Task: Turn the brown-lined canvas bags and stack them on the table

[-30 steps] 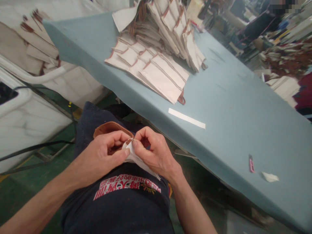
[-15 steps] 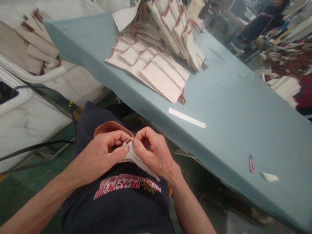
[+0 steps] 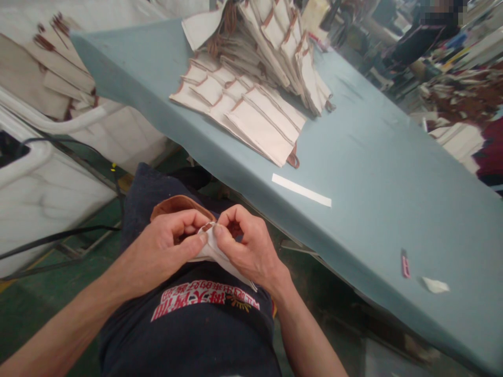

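Observation:
Over my lap, my left hand and my right hand pinch the same small white cloth piece, thumbs and forefingers meeting at its top edge. A brown strap or trim curves out behind my left hand. Both hands are closed on the cloth, below the near edge of the blue-grey table. What lies under my fingers is hidden.
A fanned stack of cream cloth bags with brown trim lies on the table's far left. A white strip, a small dark label and a white scrap rest nearer. White bins stand at left. A person works far right.
My left thumb has slid slightly along the top edge of the white cloth; both hands stay in the same place.

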Tool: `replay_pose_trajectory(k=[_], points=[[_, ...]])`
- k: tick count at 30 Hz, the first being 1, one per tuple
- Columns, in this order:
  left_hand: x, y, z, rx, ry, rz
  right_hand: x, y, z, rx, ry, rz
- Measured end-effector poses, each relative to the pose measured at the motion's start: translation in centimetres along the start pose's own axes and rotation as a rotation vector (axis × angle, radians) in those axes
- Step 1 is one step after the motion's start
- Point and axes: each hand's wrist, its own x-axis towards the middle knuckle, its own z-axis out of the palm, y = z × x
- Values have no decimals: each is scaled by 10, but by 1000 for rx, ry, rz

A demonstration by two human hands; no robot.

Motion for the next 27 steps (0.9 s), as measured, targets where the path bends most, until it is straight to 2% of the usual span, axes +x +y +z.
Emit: replay_pose_trajectory(k=[8, 19, 27], points=[[1, 1, 2, -19, 29, -4, 0, 0, 2, 3, 16, -6], [3, 8, 2, -66, -2, -9, -1, 3, 3, -6, 27, -13], [4, 8, 2, -43, 32, -29, -1, 0, 2, -22, 10, 25]])
